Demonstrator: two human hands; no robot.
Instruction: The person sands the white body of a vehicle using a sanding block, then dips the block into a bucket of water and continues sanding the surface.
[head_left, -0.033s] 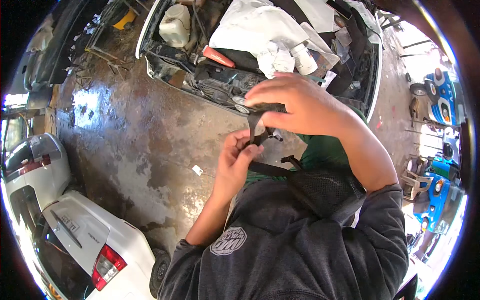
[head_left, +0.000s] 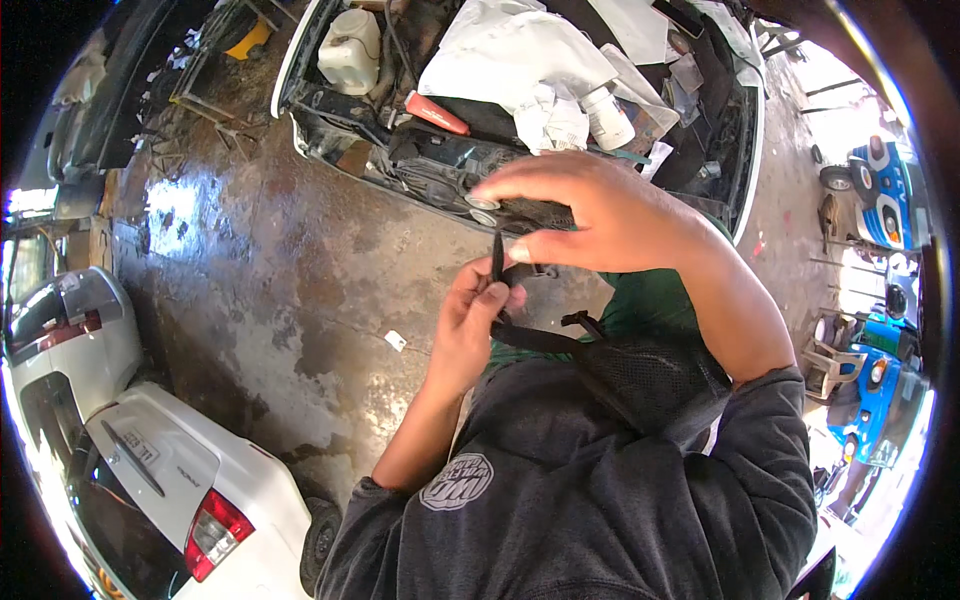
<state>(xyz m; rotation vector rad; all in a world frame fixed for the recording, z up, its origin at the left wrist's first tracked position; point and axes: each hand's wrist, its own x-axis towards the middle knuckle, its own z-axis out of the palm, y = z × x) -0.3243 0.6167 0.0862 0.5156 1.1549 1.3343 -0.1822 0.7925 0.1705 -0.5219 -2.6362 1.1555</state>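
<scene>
The left hand [head_left: 478, 318] is closed around a thin black strap [head_left: 497, 258], pinching it between thumb and fingers so that it stands upright just above the knuckles. The right hand [head_left: 600, 212] reaches across above it, thumb and forefinger narrowed onto the top of the same strap, with the other fingers curled over a dark part behind. The strap runs down to a black mesh pouch [head_left: 650, 380] that lies against the person's chest, over a dark grey sweatshirt [head_left: 560, 500].

Straight ahead stands a car with its engine bay [head_left: 420, 150] open. White rags [head_left: 520, 50] lie heaped over the bay, a red-handled tool [head_left: 436, 113] rests beside them, and a white plastic tank [head_left: 348, 45] sits at the bay's left corner.

The room is a workshop with a stained, patchy concrete floor [head_left: 260, 280]; a small white scrap [head_left: 395, 340] lies on it. A white car [head_left: 170, 480] is parked at the lower left, its red tail lamp showing. Blue vehicles [head_left: 885, 190] stand in bright daylight at the right.
</scene>
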